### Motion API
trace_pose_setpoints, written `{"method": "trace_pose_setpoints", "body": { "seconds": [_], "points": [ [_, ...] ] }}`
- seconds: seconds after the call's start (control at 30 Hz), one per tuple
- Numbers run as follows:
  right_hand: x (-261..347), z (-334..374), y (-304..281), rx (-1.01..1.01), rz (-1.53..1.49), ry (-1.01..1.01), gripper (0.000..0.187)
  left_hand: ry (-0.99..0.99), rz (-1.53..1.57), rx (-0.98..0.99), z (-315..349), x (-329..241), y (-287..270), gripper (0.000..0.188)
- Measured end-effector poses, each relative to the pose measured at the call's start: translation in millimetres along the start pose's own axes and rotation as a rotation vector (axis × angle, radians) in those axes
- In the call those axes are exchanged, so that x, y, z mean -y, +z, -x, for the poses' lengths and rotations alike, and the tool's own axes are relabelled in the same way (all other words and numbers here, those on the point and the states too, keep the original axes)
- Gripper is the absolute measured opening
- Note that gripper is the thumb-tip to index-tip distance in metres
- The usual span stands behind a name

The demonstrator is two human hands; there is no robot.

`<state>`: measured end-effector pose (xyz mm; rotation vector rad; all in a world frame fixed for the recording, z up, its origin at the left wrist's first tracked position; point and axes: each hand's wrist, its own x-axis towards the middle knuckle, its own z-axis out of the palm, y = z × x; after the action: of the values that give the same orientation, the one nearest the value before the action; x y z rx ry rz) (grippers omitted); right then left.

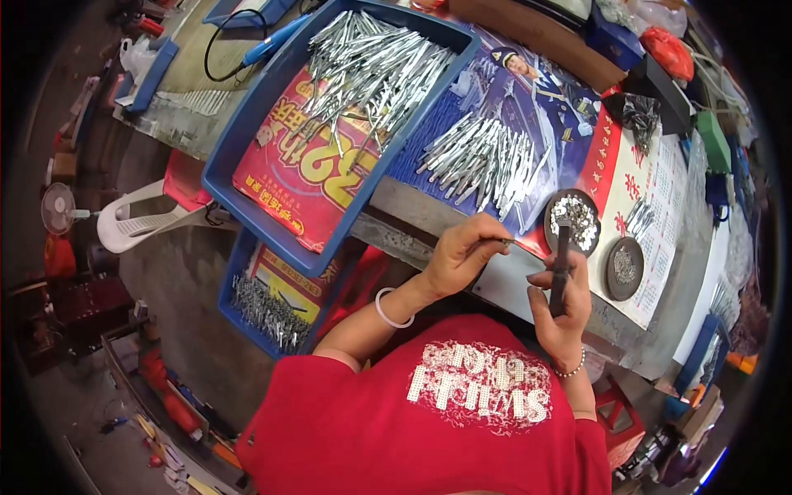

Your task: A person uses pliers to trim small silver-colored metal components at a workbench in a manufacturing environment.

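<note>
Your L grip (455,260) is pinched closed, thumb to fingers, on a small thin pc (508,242) in front of you, nr the table (403,200) edge. Your R grip (573,307) is curled round a dark tool (560,276), its far end by the round dish (571,192) w/ silvery bits. Metal strips (483,161) lie piled beyond your L grip.

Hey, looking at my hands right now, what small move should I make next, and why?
Perhaps bring the dark tool toward the small piece: your right hand grips the tool, your left hand pinches the piece, and the two stand apart.
</note>
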<state>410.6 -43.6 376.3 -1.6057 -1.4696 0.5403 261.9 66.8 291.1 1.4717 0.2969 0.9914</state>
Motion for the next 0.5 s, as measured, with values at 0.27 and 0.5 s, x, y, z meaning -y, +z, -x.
{"method": "trace_pose_setpoints", "body": {
  "seconds": [0.27, 0.5],
  "points": [
    [7, 0, -9, 0.018, 0.228, -0.131, 0.025, -0.029, 0.036, -0.035, 7, 7, 2, 0.011],
    [22, -24, -20, 0.405, 0.517, -0.086, 0.021, -0.054, 0.163, -0.057, 7, 5, 2, 0.008]
  ]
}}
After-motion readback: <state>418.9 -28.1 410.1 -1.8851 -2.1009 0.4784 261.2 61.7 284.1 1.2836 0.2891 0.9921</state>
